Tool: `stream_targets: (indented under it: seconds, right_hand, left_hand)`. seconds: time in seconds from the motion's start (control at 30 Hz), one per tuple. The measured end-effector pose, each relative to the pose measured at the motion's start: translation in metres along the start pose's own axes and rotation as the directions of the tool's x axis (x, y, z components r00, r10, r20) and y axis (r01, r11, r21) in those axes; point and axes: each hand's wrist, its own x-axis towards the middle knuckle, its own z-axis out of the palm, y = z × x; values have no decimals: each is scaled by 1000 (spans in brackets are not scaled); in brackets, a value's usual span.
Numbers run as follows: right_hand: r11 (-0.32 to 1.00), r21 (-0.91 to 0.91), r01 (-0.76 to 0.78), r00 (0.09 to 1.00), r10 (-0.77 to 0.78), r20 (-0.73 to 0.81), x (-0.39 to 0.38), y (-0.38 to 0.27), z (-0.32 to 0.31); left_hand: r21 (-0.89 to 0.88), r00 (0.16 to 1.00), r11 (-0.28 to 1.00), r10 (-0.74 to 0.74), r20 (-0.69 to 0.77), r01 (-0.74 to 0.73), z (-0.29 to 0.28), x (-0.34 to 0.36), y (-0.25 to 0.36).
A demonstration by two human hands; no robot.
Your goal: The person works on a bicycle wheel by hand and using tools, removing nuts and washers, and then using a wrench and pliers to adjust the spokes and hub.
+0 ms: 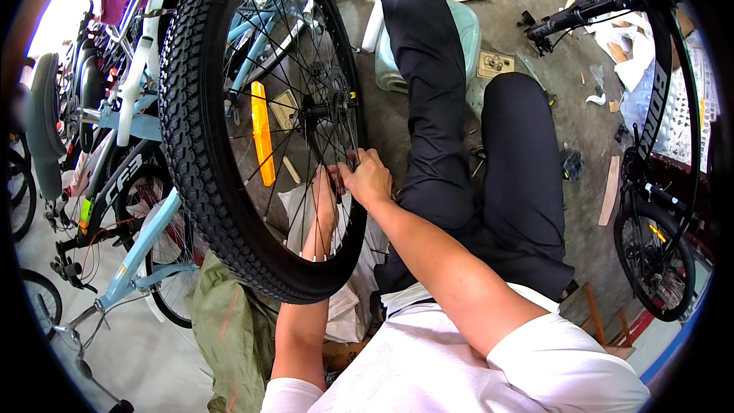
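A bicycle wheel (pixel 205 206) with a knobbly black tyre stands upright in front of me, slightly to my left. Its thin black spokes run to a dark hub (pixel 310 113) with a brake disc beside it, and an orange reflector (pixel 262 134) is fixed among them. My left hand (pixel 324 187) shows through the spokes from the wheel's far side, its fingers bent and partly hidden. On the near side, my right hand (pixel 370 179) has its fingers curled in a pinch at the spokes below the hub. The two hands' fingertips nearly meet there.
Several bicycles crowd the left, with a light blue frame (pixel 138 248) nearest. A pale green stool (pixel 451 38) stands beyond my leg. At the right are a black fork (pixel 664 61) and a small wheel (pixel 655 260). Crumpled green sacking (pixel 229 329) lies below the tyre.
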Motion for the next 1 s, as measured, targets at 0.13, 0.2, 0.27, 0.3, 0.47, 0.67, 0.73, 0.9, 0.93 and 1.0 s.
stream_targets:
  seconds: [0.13,0.2,0.27,0.3,0.47,0.67,0.73,0.9,0.93,1.0]
  right_hand:
    - [999,0,-44,999,44,-26,6,2,2]
    - [998,17,-54,998,54,-27,9,2,3]
    - [997,34,-67,997,66,32,11,-1,2]
    - [997,37,-72,997,71,30,11,1,2]
    - [995,66,-70,995,65,77,16,5,3]
    - [994,42,-104,995,104,6,18,9,14]
    - [993,33,-116,993,116,22,19,8,12]
    - [994,27,-102,990,99,96,18,9,6]
    - [994,37,-102,992,99,82,18,9,6]
    - [994,53,-94,995,93,32,19,12,10]
  left_hand:
    - [5,1000,1000,-11,14,11,3,2,5]
    - [7,1000,1000,-15,19,15,3,2,5]
    - [5,1000,1000,-10,18,10,-1,1,6]
    - [5,1000,1000,-10,27,10,2,3,6]
    - [16,999,1000,18,45,-18,-1,13,-7]
    - [-39,990,999,12,144,-6,-14,22,-18]
    - [-14,986,1000,17,167,-15,-13,20,-15]
    - [41,993,999,-27,117,23,-1,4,3]
    - [58,994,998,-33,107,27,0,-2,8]
    - [85,995,995,-51,91,44,5,-5,13]
